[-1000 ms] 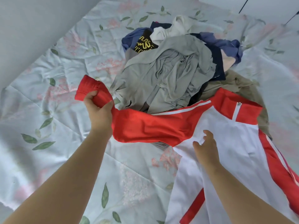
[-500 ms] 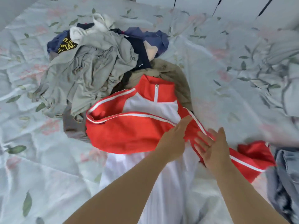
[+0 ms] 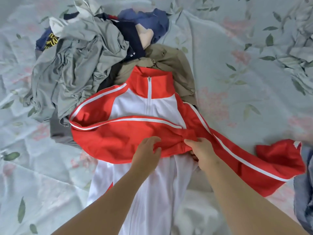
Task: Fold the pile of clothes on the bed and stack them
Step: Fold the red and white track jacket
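Jacket: a red and white zip jacket [image 3: 149, 106] is laid front up in the middle of the bed [image 3: 237, 48]. Its collar is turned toward the far edge and its white body runs toward the near edge.
Collar end: the collar is laid over the near side of the pile of clothes [image 3: 81, 65].
Folded sleeve: the red sleeve [image 3: 118, 133] on the person's left is folded across the chest, with its cuff brought to the middle of the jacket.
Outstretched sleeve: the other sleeve [image 3: 254, 163] is spread flat on the sheet, toward the right edge of the bed.
Left hand: the left hand [image 3: 147, 155] is set on the lower edge of the folded sleeve, and its fingers [image 3: 156, 150] are curled into the red cloth.
Right hand: the right hand [image 3: 203, 153] is placed just beside it at the cuff. The red cloth is pinched between the thumb [image 3: 188, 141] on top and the fingers tucked beneath.
Pile: a crumpled grey garment [image 3: 76, 68] is heaped on the left of the pile. A khaki garment [image 3: 171, 63] is seen behind the collar, and a blue garment [image 3: 149, 16] lies at the far side.
Right edge: a denim garment [image 3: 304, 192] is partly shown, close to the end of the outstretched sleeve.
Bed cover: pale cloth printed with leaves and pink flowers, and creased.
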